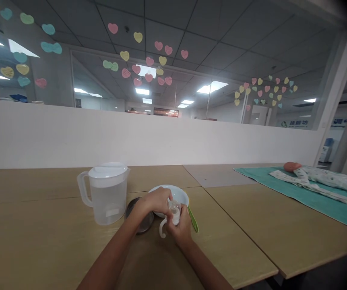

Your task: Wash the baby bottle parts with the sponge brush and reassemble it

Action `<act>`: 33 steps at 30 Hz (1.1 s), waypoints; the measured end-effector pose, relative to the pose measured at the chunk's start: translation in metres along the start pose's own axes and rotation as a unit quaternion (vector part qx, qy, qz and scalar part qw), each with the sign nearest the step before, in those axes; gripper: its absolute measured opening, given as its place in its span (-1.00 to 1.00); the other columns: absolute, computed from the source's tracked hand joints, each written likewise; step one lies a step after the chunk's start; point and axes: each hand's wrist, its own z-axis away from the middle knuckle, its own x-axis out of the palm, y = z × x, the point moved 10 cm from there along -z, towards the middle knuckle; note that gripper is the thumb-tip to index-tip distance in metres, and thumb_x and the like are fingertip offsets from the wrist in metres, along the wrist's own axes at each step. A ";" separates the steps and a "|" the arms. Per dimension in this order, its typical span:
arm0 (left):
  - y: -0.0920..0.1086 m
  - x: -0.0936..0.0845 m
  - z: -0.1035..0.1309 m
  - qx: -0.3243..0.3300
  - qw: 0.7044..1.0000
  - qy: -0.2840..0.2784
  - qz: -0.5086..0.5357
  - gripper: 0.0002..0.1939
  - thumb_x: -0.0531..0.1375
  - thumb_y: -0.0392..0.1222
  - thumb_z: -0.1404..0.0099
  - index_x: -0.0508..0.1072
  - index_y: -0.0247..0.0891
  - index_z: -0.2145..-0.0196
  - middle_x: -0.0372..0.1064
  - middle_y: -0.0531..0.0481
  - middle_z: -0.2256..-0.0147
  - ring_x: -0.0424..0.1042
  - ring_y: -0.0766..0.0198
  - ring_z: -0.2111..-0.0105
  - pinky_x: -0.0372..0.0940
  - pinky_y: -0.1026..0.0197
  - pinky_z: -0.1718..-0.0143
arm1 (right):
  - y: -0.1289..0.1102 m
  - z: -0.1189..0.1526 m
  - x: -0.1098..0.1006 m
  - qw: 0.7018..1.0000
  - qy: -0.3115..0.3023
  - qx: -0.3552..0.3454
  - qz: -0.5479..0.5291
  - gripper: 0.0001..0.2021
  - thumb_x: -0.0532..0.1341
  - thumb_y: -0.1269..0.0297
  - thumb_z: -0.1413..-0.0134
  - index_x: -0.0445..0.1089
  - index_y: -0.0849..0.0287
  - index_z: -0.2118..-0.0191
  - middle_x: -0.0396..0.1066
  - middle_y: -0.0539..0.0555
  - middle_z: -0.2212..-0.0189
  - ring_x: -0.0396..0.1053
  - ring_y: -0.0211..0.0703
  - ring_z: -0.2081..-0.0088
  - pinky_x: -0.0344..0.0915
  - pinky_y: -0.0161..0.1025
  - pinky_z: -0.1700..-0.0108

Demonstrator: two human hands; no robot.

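Observation:
Both my hands hold a small baby bottle point(176, 216) with a white collar, a clear top and a curved white handle. My left hand point(159, 200) grips it from above and the left, fingers bent around the clear part. From the right and below, my right hand point(182, 228) is closed round the collar. Behind the hands stands a pale bowl point(178, 191), its near side partly hidden by them. A dark round metal dish point(145, 224) lies under my left forearm. Beside the bowl, a green handle point(193, 221) of some utensil points toward me.
A lidded clear plastic pitcher point(108, 201) holding water stands on the left of the wooden table point(40, 237). At the right, a teal mat point(261, 180) bears a doll point(292, 166) with patterned white cloth point(327, 177). A white wall point(161, 139) with windows rises behind.

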 end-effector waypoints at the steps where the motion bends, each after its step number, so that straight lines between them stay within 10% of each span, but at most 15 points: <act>1: -0.003 0.002 -0.002 0.004 1.000 -0.004 0.008 -0.45 0.33 -0.09 0.16 0.37 -0.26 0.16 0.47 0.00 0.29 0.44 0.18 0.31 0.20 0.30 0.43 | 0.000 0.000 0.000 1.000 0.001 0.000 -0.001 -0.75 0.12 0.10 -0.03 0.17 0.15 0.25 0.33 0.07 0.38 0.33 -0.05 0.36 0.24 -0.17 0.39; 14: 0.007 -0.003 0.017 0.038 0.999 -0.025 0.018 -0.09 0.29 -0.01 0.07 0.08 -0.18 -0.22 0.34 -0.08 -0.04 0.40 0.11 0.09 0.28 0.21 0.16 | -0.008 0.004 -0.006 0.998 -0.013 -0.055 0.013 -0.53 0.14 -0.01 -0.05 0.21 0.18 0.00 0.36 0.17 0.22 0.33 0.02 0.22 0.30 -0.08 0.23; 21: 0.033 0.010 0.011 0.008 0.996 0.020 -0.090 -0.55 0.23 -0.03 -0.04 0.38 -0.24 0.11 0.46 -0.14 0.18 0.46 0.01 0.24 0.29 0.16 0.32 | 0.002 0.004 -0.009 0.999 0.006 -0.033 -0.003 -0.49 0.18 0.11 0.09 0.17 0.19 -0.01 0.39 0.16 0.23 0.39 0.02 0.23 0.34 -0.10 0.25; 33: 0.048 0.027 0.005 -0.043 0.981 0.032 -0.187 -0.53 0.30 -0.29 -0.08 0.31 -0.40 0.05 0.44 -0.29 0.20 0.47 -0.04 0.18 0.33 0.11 0.24 | 0.004 0.006 -0.007 0.996 0.003 -0.086 0.037 -0.39 0.10 0.06 0.10 0.09 0.26 -0.08 0.41 0.23 0.23 0.44 0.08 0.24 0.36 -0.14 0.40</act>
